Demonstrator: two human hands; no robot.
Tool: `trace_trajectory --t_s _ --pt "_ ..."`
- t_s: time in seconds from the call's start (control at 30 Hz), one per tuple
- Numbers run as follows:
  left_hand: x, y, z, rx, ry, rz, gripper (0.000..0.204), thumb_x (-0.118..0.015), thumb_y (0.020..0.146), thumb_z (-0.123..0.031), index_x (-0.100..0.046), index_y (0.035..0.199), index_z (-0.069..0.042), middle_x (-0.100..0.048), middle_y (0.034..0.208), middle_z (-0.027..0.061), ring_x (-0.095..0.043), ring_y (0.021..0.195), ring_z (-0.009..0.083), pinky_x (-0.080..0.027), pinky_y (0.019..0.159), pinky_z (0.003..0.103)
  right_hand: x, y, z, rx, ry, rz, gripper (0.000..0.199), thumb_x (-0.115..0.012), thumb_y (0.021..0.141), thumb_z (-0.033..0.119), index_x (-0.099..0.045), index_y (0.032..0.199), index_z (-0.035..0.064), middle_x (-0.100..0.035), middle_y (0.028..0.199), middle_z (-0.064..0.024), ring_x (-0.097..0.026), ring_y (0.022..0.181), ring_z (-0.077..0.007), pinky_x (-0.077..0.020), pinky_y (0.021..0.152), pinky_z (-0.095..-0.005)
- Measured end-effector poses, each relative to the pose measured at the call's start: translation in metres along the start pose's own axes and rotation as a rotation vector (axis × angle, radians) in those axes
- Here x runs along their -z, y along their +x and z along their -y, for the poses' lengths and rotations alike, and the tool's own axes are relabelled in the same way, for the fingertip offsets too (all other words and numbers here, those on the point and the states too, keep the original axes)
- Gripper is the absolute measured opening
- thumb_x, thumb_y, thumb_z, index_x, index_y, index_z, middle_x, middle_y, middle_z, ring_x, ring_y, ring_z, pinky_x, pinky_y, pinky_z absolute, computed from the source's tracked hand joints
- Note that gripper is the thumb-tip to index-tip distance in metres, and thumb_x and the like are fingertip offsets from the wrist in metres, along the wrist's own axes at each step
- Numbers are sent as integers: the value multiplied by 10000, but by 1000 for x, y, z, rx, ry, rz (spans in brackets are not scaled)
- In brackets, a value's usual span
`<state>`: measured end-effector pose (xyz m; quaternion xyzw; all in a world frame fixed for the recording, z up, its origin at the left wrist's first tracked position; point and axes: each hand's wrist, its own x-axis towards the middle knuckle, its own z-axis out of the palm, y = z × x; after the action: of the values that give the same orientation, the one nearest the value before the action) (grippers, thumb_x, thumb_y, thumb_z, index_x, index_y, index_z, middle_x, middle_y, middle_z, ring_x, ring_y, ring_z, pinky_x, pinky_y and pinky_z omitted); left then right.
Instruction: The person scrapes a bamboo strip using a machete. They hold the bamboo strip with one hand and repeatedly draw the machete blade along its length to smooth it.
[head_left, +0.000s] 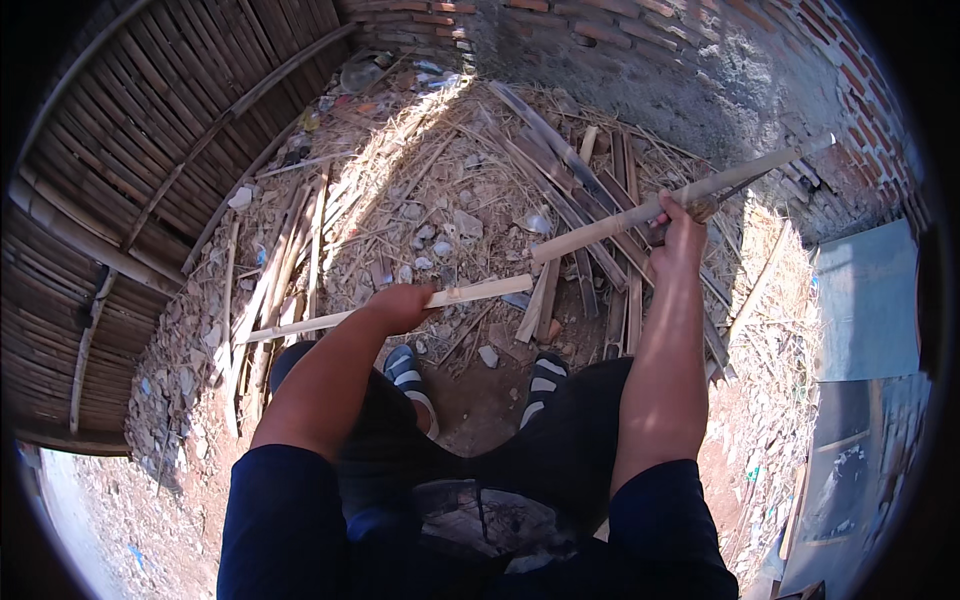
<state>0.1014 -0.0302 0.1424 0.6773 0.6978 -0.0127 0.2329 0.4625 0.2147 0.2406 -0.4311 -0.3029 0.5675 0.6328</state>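
Slat [470, 293] sits in your left hand [398, 306], grip closed around its middle, level above your feet; your right hand [680, 238] grips a longer stick [690, 190] and a knife [722, 196], raised over the bamboo litter [440, 190]

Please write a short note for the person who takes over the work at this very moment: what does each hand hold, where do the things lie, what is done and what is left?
Left hand: shut on a thin bamboo strip, held level across the knees.
Right hand: shut on a longer bamboo pole that slants up to the right; a dark blade-like tool shows at the same hand, its grip unclear.
Ground: many split strips lie left of the feet, darker slats ahead, and straw and rubble cover the ground.
Done: a pile of cut strips, it seems.
Left: the two pieces in hand look unfinished; I cannot tell more.
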Motion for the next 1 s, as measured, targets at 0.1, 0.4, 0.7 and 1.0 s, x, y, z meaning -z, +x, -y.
trace_trajectory --t_s 0.1,0.4,0.7,1.0 --pt "13 -1 10 116 39 -13 405 -578 945 -435 -542 1141 -82 -677 964 223 -653 939 413 -496 827 525 26 4 30 17 45 -18 197 -747 848 37 -612 991 37 -591 749 -11 -512 564 -90 -425 508 -235" --pt "100 -12 22 342 98 -486 675 -530 932 -616 -501 1232 -13 -676 916 261 -668 913 428 -525 790 513 18 -2 15 -89 30 -1 219 -764 850 67 -624 1017 48 -597 769 -2 -522 612 -86 -454 557 -258" --pt "154 -145 40 467 124 -961 612 -622 917 -522 -543 1225 0 -659 763 235 -659 764 439 -504 700 513 -139 -80 -45 48 -121 299 292 -793 839 135 -558 997 67 -595 797 -11 -535 561 -91 -420 449 -236" --pt "124 -191 16 430 133 -606 489 -655 900 -480 -567 1087 -38 -681 771 186 -679 737 392 -512 640 501 -178 -166 -46 68 -405 699 489 -775 858 269 -509 1175 8 -642 956 -80 -588 613 -99 -495 524 -249"
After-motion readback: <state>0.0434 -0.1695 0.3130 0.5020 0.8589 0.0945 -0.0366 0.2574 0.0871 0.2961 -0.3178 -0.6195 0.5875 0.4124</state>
